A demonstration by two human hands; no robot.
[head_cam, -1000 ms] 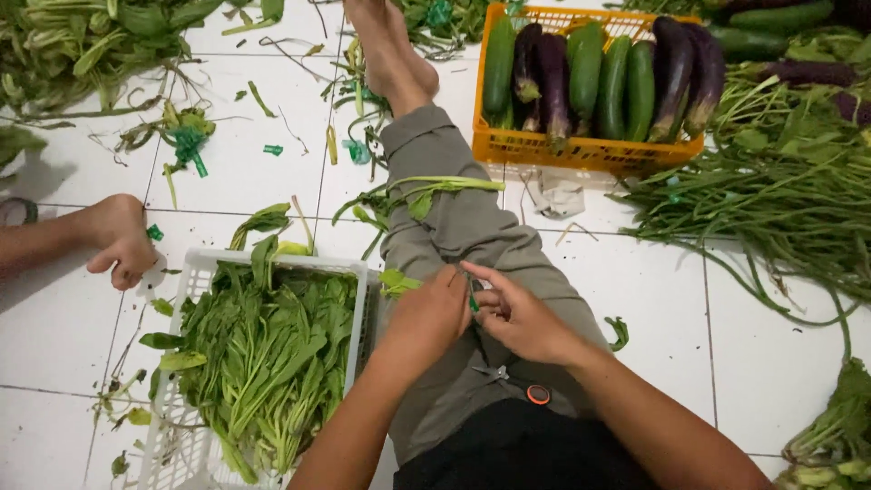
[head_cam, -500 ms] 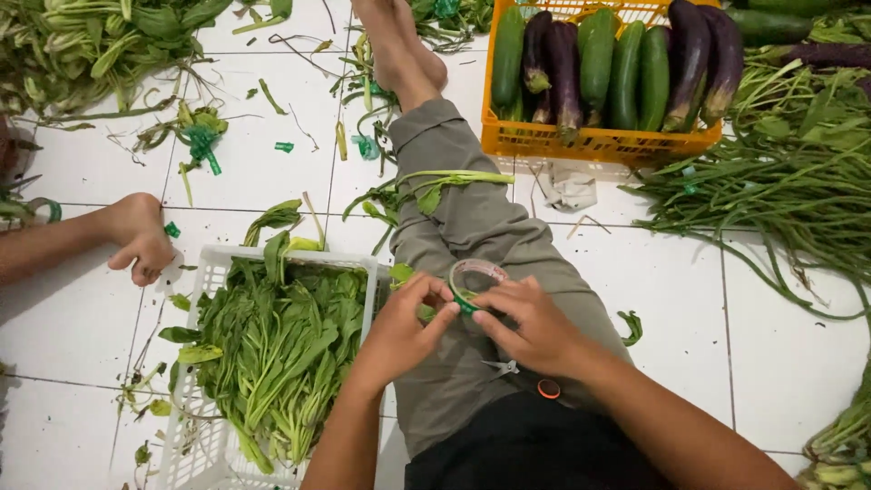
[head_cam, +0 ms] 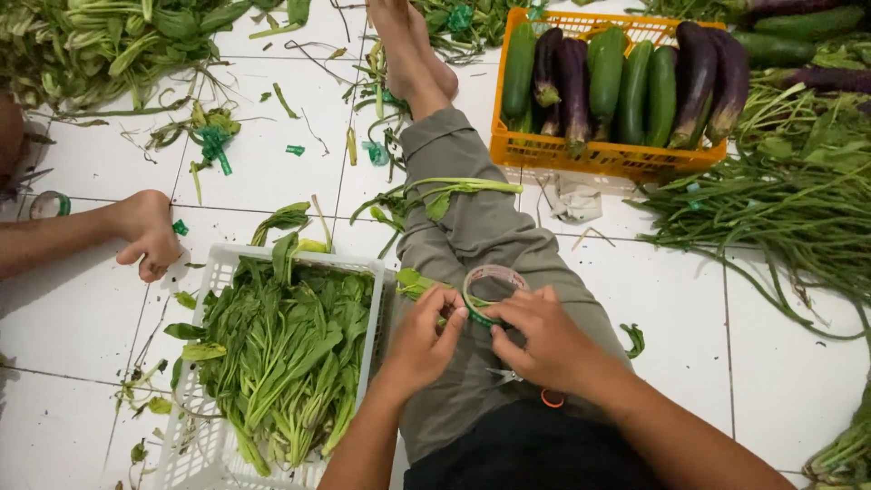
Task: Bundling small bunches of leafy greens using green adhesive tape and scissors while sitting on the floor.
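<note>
My left hand (head_cam: 419,338) and my right hand (head_cam: 543,338) meet over my lap, both gripping a small roll of green tape (head_cam: 491,289). The left fingertips pinch at the roll's near edge while the right hand steadies it from the other side. A few green leaves (head_cam: 413,283) lie on my grey trouser leg just left of the roll. Scissors with an orange handle (head_cam: 535,390) rest on my thigh under the right wrist, mostly hidden.
A white plastic basket (head_cam: 213,436) full of leafy greens sits at my left. An orange crate (head_cam: 599,154) of cucumbers and eggplants stands ahead right, with long beans (head_cam: 771,218) beside it. Another person's foot (head_cam: 145,231) lies at left. Scraps litter the white tiles.
The tape roll has come into view between my hands and both now work at it. The view has shifted slightly downward.
</note>
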